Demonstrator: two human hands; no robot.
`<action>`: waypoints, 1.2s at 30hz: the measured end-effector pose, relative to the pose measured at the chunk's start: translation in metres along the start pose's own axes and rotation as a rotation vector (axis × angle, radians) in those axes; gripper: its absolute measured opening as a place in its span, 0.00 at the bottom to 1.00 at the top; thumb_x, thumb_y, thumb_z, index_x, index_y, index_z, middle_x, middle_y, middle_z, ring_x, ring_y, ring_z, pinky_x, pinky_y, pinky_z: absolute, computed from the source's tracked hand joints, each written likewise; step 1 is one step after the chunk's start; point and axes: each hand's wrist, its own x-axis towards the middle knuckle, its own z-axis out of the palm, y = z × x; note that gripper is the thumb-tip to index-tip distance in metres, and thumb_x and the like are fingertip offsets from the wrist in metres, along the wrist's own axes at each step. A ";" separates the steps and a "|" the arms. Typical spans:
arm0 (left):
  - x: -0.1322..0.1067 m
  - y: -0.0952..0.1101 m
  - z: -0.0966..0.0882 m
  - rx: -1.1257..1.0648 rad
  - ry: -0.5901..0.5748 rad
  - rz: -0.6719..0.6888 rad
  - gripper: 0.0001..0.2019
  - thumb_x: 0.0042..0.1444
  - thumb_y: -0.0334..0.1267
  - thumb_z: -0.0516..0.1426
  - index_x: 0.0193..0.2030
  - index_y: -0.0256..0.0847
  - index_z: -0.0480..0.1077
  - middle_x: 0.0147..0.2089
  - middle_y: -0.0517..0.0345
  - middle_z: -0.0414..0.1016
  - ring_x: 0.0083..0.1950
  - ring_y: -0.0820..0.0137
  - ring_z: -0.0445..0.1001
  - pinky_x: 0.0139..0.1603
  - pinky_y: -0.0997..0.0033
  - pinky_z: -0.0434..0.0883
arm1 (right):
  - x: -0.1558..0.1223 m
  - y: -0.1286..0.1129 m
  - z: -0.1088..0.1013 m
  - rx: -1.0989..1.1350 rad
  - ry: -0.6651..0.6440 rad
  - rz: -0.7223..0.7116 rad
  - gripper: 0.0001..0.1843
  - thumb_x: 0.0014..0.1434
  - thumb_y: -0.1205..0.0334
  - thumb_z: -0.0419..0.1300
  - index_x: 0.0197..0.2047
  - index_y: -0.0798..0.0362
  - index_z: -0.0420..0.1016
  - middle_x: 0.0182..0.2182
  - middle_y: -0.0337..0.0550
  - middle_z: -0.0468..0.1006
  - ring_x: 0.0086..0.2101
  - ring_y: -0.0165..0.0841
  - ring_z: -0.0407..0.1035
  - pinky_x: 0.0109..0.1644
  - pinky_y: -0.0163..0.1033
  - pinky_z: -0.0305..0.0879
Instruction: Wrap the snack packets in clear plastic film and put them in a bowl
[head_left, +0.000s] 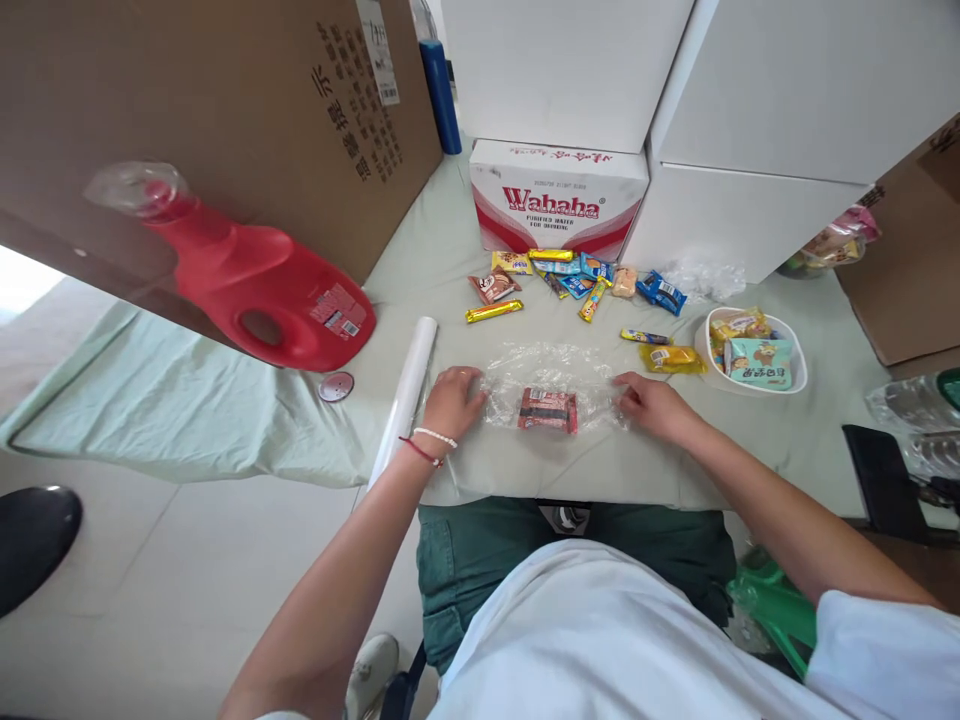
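Note:
A sheet of clear plastic film (551, 375) lies spread on the pale green cloth (225, 410) in front of me. A red-and-dark snack packet (547, 409) lies on the film near its front edge. My left hand (452, 400) rests on the film's left edge, fingers curled and pinching it. On the film's right edge sits my right hand (651, 402), fingers closed on the plastic. A white roll of film (405, 395) lies just left of my left hand.
Several small snack packets (570, 275) lie scattered behind the film. A white bowl (796, 377) of snacks stands at the right. A red detergent jug (255, 290) lies at the left by a big cardboard box (225, 100). A Wahaha carton (559, 198) and white boxes (787, 110) stand behind.

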 end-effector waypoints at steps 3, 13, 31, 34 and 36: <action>-0.015 0.005 -0.010 0.060 0.303 -0.032 0.13 0.63 0.36 0.54 0.51 0.37 0.75 0.55 0.40 0.77 0.62 0.51 0.73 0.67 0.44 0.69 | 0.015 -0.009 -0.018 -0.276 0.064 0.051 0.26 0.66 0.61 0.58 0.66 0.54 0.71 0.47 0.55 0.84 0.45 0.46 0.78 0.44 0.42 0.68; -0.073 0.105 0.043 0.067 0.090 0.256 0.22 0.69 0.31 0.46 0.61 0.44 0.76 0.62 0.50 0.80 0.52 0.61 0.79 0.55 0.56 0.77 | 0.103 -0.081 0.001 -0.397 0.008 -0.187 0.37 0.65 0.55 0.64 0.72 0.61 0.61 0.62 0.64 0.74 0.61 0.52 0.67 0.62 0.48 0.63; -0.060 0.105 0.063 0.073 -0.074 0.091 0.16 0.62 0.27 0.53 0.44 0.41 0.82 0.47 0.46 0.85 0.50 0.58 0.82 0.49 0.60 0.79 | -0.001 -0.115 0.029 -0.496 -0.093 -0.373 0.24 0.74 0.66 0.49 0.69 0.45 0.67 0.51 0.51 0.77 0.42 0.40 0.76 0.40 0.39 0.64; -0.060 0.085 0.061 -0.258 -0.064 0.141 0.16 0.59 0.28 0.52 0.40 0.43 0.82 0.46 0.49 0.85 0.50 0.60 0.83 0.51 0.60 0.79 | -0.005 -0.098 0.053 -0.397 -0.102 -0.396 0.28 0.75 0.65 0.49 0.75 0.42 0.61 0.53 0.49 0.76 0.44 0.38 0.74 0.42 0.38 0.64; -0.059 0.065 0.057 -0.552 -0.060 0.148 0.16 0.57 0.30 0.52 0.39 0.44 0.82 0.45 0.52 0.86 0.47 0.63 0.83 0.51 0.62 0.79 | -0.005 -0.088 0.066 -0.349 -0.090 -0.428 0.29 0.75 0.66 0.50 0.76 0.40 0.60 0.53 0.49 0.75 0.46 0.39 0.73 0.44 0.38 0.64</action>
